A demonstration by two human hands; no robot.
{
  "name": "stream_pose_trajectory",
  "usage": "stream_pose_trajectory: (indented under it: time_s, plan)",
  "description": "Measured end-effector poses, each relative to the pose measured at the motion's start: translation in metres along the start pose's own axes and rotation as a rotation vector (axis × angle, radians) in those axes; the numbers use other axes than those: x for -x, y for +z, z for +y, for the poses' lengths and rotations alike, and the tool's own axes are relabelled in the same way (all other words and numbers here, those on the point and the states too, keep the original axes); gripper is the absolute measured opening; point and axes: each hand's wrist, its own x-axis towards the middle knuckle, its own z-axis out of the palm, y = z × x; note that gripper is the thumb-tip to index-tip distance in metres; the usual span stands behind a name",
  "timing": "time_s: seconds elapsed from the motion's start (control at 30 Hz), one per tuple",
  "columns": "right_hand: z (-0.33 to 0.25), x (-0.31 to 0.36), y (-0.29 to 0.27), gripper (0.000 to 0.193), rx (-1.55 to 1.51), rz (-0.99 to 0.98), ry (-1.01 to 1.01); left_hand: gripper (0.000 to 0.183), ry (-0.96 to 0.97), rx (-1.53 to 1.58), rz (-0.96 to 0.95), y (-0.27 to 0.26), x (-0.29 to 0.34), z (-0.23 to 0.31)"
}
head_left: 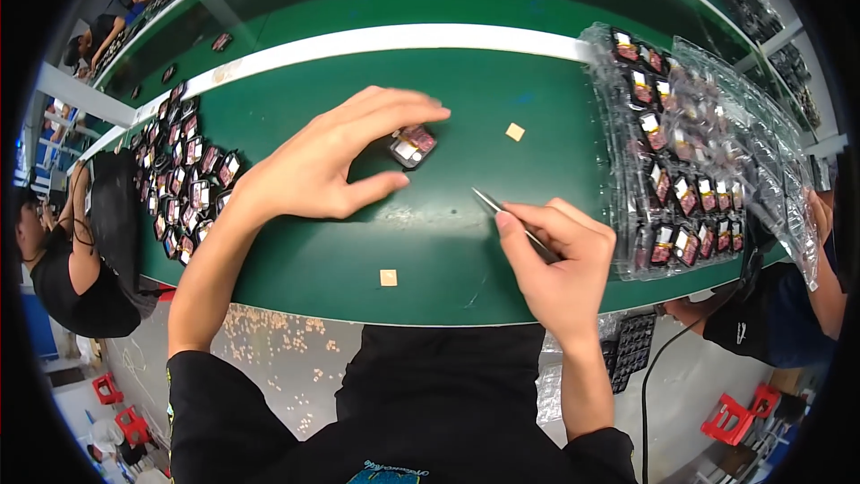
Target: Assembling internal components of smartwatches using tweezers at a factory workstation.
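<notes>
My left hand [345, 148] is open over the green tabletop, its thumb and fingers spread apart. A small black part [412, 146] with a white label and a pinkish face lies just beyond the gap between them; whether a finger touches it I cannot tell. My right hand [563, 255] is closed around slim metal tweezers [485, 198], their points aimed up and left toward the black part. Two small tan squares lie apart on the table: one square [514, 132] at the far right of the part, another square [388, 278] near the front edge.
A heap of similar black parts [193, 152] covers the table's left end. Clear plastic trays [627, 224] holding rows of such parts are stacked at the right. A white rail [403, 38] borders the far side. People sit close on both sides. Tan scraps [278, 341] litter the floor.
</notes>
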Motion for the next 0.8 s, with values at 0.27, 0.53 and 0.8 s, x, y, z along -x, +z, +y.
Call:
stream_pose_trajectory:
  time_s: [0.27,0.53,0.8]
  plan:
    - [-0.001,0.002,0.001,0.010,0.040,-0.005,-0.005,0.061,-0.197,-0.197,0.122,0.006,0.008,0.013]
    - [0.000,0.002,-0.002,0.013,-0.056,-0.033,0.033,0.053,-0.082,0.009,0.065,0.013,0.010,0.016]
    - [0.004,-0.002,0.002,0.011,-0.016,-0.103,-0.048,0.052,0.018,0.125,0.021,0.029,0.008,0.013]
